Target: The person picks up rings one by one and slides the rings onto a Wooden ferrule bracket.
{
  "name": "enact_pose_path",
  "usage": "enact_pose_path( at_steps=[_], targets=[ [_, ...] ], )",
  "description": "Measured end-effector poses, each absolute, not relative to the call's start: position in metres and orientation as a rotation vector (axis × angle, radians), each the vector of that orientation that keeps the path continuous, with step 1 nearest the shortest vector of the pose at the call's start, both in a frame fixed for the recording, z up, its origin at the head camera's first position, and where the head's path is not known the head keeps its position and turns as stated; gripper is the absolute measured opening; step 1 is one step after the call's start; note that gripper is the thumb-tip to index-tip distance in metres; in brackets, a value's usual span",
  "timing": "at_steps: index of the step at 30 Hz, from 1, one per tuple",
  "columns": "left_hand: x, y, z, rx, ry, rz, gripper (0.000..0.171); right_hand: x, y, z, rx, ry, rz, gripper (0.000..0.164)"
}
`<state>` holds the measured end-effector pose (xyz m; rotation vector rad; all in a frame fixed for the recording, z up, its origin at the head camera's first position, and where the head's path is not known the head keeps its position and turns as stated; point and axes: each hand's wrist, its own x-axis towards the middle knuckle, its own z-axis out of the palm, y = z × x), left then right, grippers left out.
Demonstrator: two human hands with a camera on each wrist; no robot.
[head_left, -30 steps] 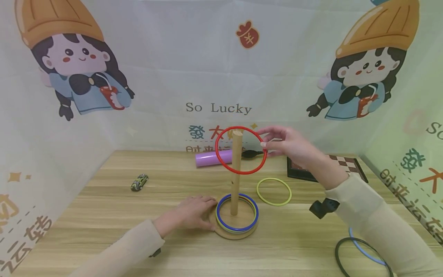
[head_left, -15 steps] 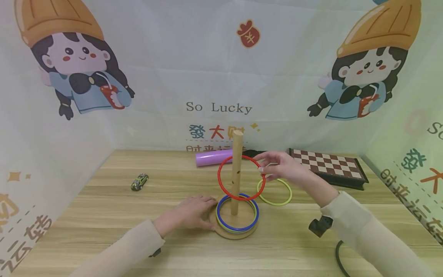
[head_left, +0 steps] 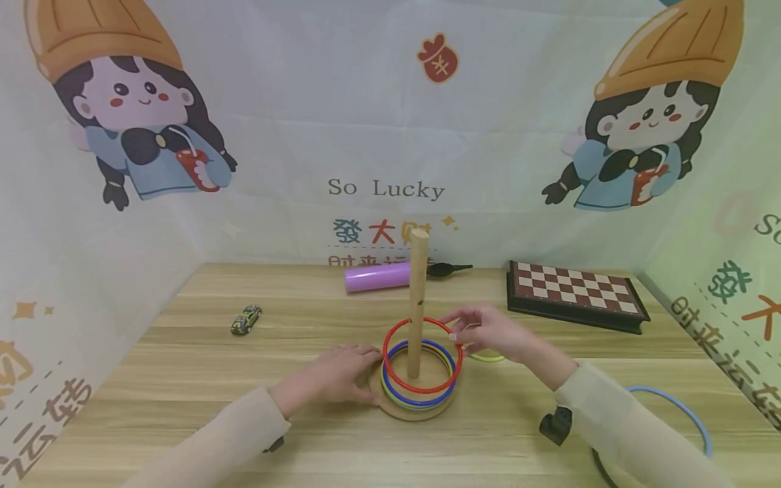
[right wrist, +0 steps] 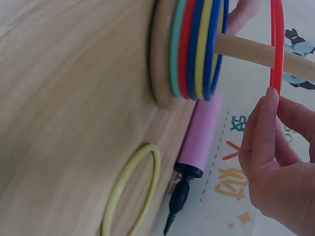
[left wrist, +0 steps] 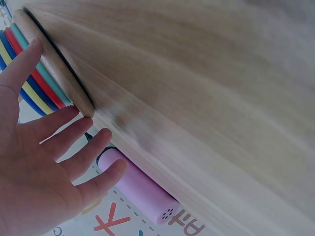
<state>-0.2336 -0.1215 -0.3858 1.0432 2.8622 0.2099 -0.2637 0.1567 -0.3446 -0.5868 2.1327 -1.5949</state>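
A wooden post (head_left: 417, 291) rises from a round wooden base (head_left: 410, 415). Around its foot lies a stack of rings (right wrist: 197, 59) in teal, red, blue and yellow, a blue one on top. My right hand (head_left: 491, 332) pinches the right edge of a red ring (head_left: 422, 391) between thumb and fingertips. That ring encircles the post low down, a gap above the stack in the right wrist view. My left hand (head_left: 335, 374) has its thumb and fingertips against the left side of the base, fingers spread and fairly straight.
A yellow ring (head_left: 488, 358) lies behind the right hand. Light blue (head_left: 702, 423) and black (head_left: 601, 468) rings lie by the right sleeve. Farther back are a purple hand pump (head_left: 378, 278) and a checkered board (head_left: 576, 291); a toy car (head_left: 247, 320) stands left.
My right hand has brought the red ring down along the post from its top to close above the stack. The left hand has stayed at the base.
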Motion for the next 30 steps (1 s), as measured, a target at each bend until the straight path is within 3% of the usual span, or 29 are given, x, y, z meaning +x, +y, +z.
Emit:
enact_pose_path(
  at_steps=[30],
  targets=[
    [-0.234,-0.121,-0.387,1.067,2.864,0.205,0.071,-0.261,0.148,-0.378,-0.5,2.323,-1.548,0.025]
  ],
)
